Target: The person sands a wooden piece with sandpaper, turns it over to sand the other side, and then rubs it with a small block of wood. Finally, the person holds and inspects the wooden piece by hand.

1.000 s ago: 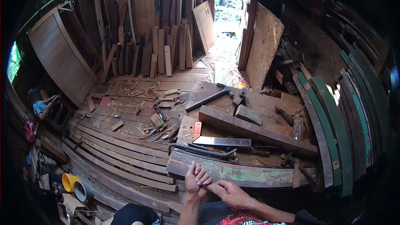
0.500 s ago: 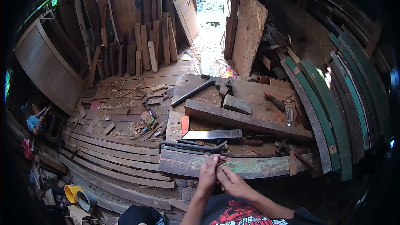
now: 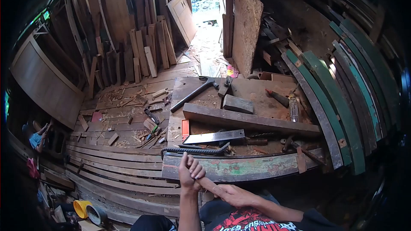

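Observation:
My left hand (image 3: 190, 173) is closed, thumb up, just in front of the worn painted plank (image 3: 239, 167) along the near side of the work surface. A short brownish piece of wood (image 3: 209, 186) runs from its lower edge to my right hand (image 3: 233, 195), whose fingers wrap round it close to my shirt. My grip hides both ends of the piece. Beyond the plank lie a twisted iron bar (image 3: 197, 149) and a try square (image 3: 214, 137) with an orange handle. Farther right rests a hammer (image 3: 289, 144).
A long dark beam (image 3: 248, 121) crosses the work surface. Behind it are a long-handled metal tool (image 3: 195, 95), a wooden block (image 3: 238, 104) and a clear-handled screwdriver (image 3: 293, 109). Green boards (image 3: 327, 102) lean at right. A person (image 3: 37, 137) sits far left.
My hands have come apart from their clasped position, the left moving left and up. The piece of wood now shows between them. The view has shifted slightly.

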Available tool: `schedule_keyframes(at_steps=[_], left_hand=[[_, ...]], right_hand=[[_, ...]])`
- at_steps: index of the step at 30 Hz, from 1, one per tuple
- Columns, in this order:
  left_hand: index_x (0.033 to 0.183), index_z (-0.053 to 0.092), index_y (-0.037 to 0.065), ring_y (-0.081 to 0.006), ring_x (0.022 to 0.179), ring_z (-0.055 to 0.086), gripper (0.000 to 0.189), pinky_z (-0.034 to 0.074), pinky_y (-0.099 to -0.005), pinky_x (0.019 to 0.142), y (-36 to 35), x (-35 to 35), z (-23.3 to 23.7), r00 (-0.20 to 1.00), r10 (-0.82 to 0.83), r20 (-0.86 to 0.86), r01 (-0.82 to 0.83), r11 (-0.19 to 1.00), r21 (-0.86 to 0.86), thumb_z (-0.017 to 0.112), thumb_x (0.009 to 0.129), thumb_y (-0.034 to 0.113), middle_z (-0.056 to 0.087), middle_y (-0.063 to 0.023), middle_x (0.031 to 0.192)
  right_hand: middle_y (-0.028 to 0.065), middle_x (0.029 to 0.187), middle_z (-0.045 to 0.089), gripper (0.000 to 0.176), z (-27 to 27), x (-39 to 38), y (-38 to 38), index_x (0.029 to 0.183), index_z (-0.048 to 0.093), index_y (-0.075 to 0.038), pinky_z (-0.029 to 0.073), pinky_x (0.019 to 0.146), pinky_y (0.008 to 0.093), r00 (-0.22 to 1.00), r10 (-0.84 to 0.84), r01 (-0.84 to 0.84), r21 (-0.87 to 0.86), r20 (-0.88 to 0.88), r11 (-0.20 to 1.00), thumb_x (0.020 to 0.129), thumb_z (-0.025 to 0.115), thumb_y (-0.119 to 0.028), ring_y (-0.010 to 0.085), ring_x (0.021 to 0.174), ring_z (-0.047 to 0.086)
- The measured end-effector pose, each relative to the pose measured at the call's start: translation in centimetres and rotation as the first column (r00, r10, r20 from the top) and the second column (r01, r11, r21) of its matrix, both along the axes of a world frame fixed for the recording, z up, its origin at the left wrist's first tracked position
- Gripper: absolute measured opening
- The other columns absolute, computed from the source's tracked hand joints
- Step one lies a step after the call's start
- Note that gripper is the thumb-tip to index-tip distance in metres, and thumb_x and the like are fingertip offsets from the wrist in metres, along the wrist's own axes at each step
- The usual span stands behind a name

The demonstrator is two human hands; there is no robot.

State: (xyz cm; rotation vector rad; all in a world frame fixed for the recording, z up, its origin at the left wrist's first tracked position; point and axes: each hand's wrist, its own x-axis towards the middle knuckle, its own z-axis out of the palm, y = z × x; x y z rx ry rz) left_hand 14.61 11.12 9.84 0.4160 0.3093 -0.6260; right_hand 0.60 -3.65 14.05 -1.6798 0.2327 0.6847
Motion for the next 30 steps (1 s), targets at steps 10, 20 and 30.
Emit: schedule_keyframes(at_steps=[10,20,30], left_hand=[[0.103,0.058,0.012,-0.0120,0.077,0.056,0.028,0.048,-0.0275,0.070,-0.1,-1.5,-4.5,0.989,0.137,0.049,-0.146,0.943,0.298,0.043,0.111,0.034,0.058,0.0002,0.087],[0.132,0.056,-0.005,-0.0207,0.099,0.068,0.050,0.054,-0.0320,0.090,-1.3,-6.4,-2.3,0.754,-0.567,0.331,0.289,0.739,0.608,0.043,0.109,0.038,0.071,-0.0152,0.112],[0.110,0.061,0.005,-0.0113,0.078,0.059,0.031,0.052,-0.0289,0.074,0.0,-5.7,-2.6,0.771,-0.553,0.317,0.099,0.596,0.797,0.052,0.110,0.034,0.059,-0.0013,0.088]], right_hand=[[0.0045,0.084,0.062,0.063,-3.4,-0.8,-0.1,0.107,0.064,-0.001,0.049,0.078,0.0302,0.965,-0.254,0.244,0.123,0.067,0.962,0.109,0.039,-0.059,0.0134,0.081,0.058],[0.0266,0.105,0.070,0.055,-4.7,-1.2,0.6,0.117,0.059,0.003,0.051,0.087,0.0503,0.969,-0.182,0.199,-0.089,0.170,0.976,0.108,0.045,-0.049,0.0451,0.102,0.068],[0.0133,0.084,0.072,0.032,-4.8,-3.0,-5.9,0.110,0.066,-0.005,0.054,0.074,0.0456,0.919,-0.184,0.323,-0.399,0.349,0.858,0.098,0.066,-0.035,0.0346,0.084,0.071]])
